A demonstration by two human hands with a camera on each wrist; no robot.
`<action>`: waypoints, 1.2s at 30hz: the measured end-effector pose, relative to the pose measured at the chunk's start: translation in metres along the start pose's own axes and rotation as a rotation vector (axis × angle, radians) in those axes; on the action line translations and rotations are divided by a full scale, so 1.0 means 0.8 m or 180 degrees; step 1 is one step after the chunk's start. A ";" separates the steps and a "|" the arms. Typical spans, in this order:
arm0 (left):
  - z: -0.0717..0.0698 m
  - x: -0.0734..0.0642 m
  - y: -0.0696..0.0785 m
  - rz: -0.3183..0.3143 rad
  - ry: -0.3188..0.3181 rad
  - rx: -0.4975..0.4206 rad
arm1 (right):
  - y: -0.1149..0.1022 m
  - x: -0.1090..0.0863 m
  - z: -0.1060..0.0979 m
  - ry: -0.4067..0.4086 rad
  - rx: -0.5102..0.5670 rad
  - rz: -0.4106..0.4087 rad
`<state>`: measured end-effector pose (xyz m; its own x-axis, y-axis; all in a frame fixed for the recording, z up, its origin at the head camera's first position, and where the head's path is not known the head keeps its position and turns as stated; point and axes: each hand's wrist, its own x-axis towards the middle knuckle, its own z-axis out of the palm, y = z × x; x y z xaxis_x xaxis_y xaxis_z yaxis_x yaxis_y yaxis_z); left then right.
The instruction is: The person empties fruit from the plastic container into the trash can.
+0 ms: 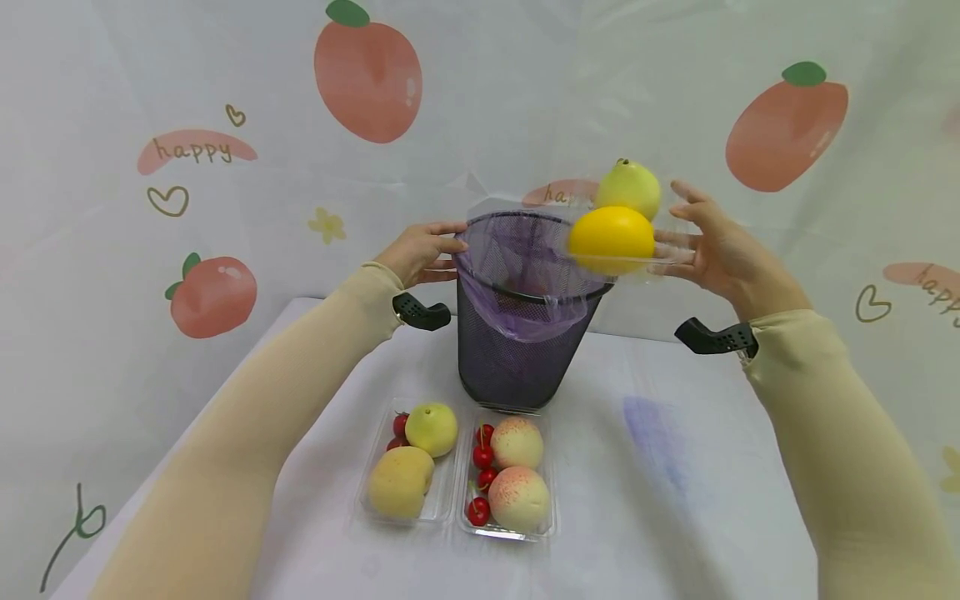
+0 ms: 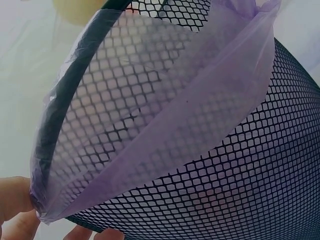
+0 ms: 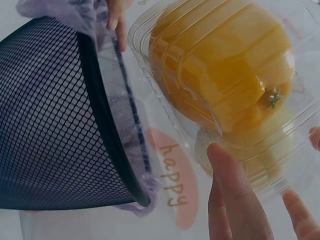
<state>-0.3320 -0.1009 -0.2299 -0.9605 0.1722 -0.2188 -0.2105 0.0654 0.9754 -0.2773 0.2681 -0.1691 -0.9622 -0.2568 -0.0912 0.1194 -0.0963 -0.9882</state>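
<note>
The right hand [image 1: 716, 246], thumb and fingers gripping a clear box [image 3: 172, 112] of fruit, holds it leftward at the mouth of the bin [image 1: 495, 350]; the left hand [image 1: 420, 254] grips the rim opposite. Two more boxes [image 1: 441, 496] lie below, between both arms. The step seems a carry; the next move probably calls for a firm grip and a steady bin.

The white backdrop [image 1: 525, 100] reads "happy" on several pink patches [image 1: 197, 150], in the head view some partly hidden.
</note>
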 end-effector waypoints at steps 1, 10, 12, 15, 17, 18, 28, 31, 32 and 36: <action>0.000 0.000 0.000 -0.0003 0.0005 -0.0006 | -0.001 0.001 0.001 0.0014 -0.0043 0.0009; 0.000 -0.002 0.001 0.0017 -0.0054 0.0023 | -0.007 0.012 0.010 0.0072 -0.0185 0.0000; 0.000 -0.002 0.001 0.0021 -0.0069 0.0025 | -0.008 0.015 0.011 0.0071 -0.0204 -0.0024; 0.000 -0.003 0.001 0.0026 -0.0073 0.0037 | -0.010 0.019 0.014 0.0061 -0.0246 -0.0055; 0.000 -0.003 0.001 0.0024 -0.0061 0.0029 | -0.011 0.022 0.015 0.0059 -0.0283 -0.0058; -0.001 -0.003 0.001 0.0022 -0.0059 0.0031 | -0.011 0.023 0.016 0.0060 -0.0301 -0.0058; 0.000 -0.003 -0.001 0.0016 -0.0064 0.0028 | -0.012 0.033 0.027 0.0161 -0.0473 -0.0081; 0.000 -0.004 0.000 0.0015 -0.0065 0.0014 | -0.014 0.034 0.030 0.0172 -0.0482 -0.0098; 0.000 -0.004 0.000 0.0016 -0.0064 0.0007 | -0.014 0.035 0.031 0.0174 -0.0482 -0.0104; 0.001 -0.004 0.000 0.0020 -0.0062 0.0007 | -0.017 0.038 0.034 0.0208 -0.0512 -0.0091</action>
<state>-0.3286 -0.1007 -0.2292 -0.9581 0.1916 -0.2130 -0.2038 0.0665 0.9767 -0.3016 0.2355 -0.1550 -0.9791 -0.1927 -0.0655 0.0561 0.0539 -0.9970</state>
